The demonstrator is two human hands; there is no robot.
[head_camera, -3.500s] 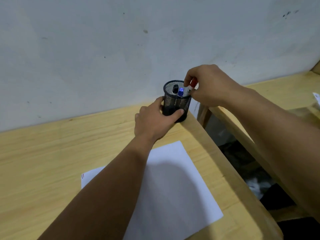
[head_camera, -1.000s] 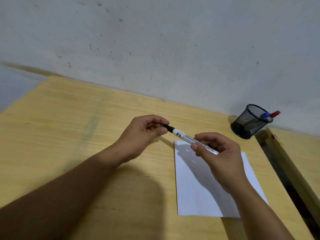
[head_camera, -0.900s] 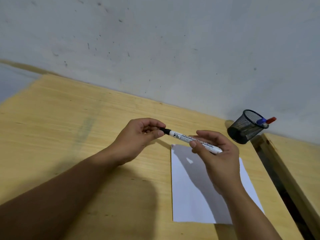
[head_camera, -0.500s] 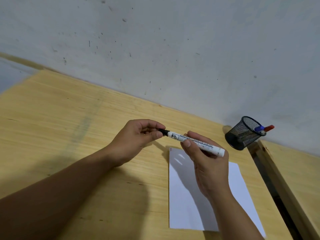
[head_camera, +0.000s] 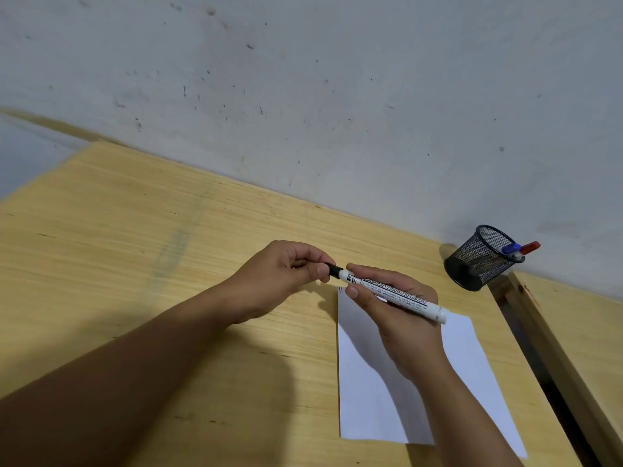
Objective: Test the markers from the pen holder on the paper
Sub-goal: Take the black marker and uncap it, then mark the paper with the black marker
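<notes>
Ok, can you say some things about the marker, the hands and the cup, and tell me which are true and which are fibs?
1. The right hand holds the white marker by its barrel. True.
2. The left hand pinches the marker's black cap. True.
3. The pen holder is empty. False: a blue-capped and a red-capped marker stick out.
4. The paper is covered in scribbles. False: it looks nearly blank.
5. The pen holder sits on the paper. False: it stands on the table, beyond the paper.
</notes>
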